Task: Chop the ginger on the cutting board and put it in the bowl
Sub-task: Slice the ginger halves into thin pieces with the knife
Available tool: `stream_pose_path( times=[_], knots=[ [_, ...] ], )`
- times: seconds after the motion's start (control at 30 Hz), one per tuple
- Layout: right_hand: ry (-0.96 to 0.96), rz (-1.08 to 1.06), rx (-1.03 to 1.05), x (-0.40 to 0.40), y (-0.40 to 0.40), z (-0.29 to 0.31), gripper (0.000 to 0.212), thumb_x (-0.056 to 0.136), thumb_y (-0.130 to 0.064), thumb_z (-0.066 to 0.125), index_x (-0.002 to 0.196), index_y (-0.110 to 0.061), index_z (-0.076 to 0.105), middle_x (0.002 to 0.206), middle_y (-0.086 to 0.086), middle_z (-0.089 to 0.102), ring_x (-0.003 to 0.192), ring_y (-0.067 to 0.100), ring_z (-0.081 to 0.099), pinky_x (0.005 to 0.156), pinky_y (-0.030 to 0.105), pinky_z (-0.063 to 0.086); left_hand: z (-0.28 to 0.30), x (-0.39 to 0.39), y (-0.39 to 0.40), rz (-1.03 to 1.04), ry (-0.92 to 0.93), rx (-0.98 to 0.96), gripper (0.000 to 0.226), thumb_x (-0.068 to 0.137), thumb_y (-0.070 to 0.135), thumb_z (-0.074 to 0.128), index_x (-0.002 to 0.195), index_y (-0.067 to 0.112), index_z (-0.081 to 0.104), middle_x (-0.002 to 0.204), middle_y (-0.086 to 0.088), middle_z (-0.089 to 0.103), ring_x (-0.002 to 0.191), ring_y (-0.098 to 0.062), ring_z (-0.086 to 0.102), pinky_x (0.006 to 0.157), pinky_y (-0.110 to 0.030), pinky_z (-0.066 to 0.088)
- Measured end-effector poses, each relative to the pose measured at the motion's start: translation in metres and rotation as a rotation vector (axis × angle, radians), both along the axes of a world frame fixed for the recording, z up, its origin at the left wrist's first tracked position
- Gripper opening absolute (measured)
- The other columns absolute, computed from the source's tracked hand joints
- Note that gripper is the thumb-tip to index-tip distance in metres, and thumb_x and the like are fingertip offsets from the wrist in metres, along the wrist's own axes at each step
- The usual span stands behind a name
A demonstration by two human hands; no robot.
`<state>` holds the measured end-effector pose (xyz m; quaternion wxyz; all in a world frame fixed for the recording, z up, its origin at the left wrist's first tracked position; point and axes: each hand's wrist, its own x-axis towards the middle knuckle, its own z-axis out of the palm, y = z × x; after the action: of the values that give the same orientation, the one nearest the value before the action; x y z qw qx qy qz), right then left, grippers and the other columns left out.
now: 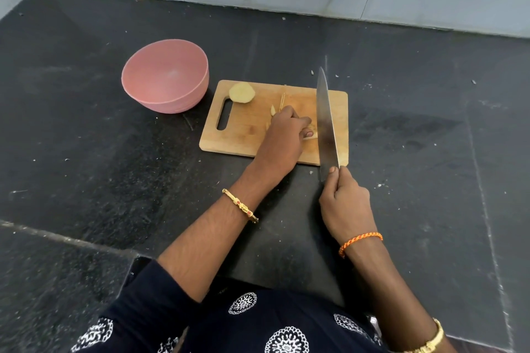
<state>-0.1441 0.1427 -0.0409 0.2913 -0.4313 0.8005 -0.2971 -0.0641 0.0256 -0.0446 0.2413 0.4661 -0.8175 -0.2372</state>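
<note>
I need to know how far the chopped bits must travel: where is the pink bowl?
The pink bowl stands on the dark counter, just off the cutting board's far-left corner.

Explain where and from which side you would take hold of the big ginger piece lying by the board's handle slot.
Grip the big ginger piece across its rounded sides, coming from above: it lies flat on the cutting board, cut face up, apart from both hands.

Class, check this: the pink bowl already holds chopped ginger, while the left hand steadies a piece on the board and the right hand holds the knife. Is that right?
Not quite. The head view shows the pink bowl with nothing in it. The rest stands: the left hand steadies ginger on the board, and the right hand holds the knife.
</note>
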Motion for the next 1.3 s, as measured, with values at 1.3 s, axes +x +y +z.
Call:
stream_pose_path(
  times=[1.3],
  knots=[
    [0.002, 0.064, 0.066, -0.011, 0.019, 0.032, 0.041, 0.1, -0.035, 0.031, 0.063, -0.018, 0.036, 0.063, 0.007, 0.05, 0.069, 0.031, 0.05, 0.056, 0.035, 0.032, 0.002, 0.021, 0.0, 0.078, -0.132, -0.076, 0.031, 0.094, 0.025, 0.05, 0.118, 0.01, 0.063, 0.104, -0.007, 0.06, 0.106, -0.02, 0.045, 0.081, -0.033, 0.047]
  ],
)
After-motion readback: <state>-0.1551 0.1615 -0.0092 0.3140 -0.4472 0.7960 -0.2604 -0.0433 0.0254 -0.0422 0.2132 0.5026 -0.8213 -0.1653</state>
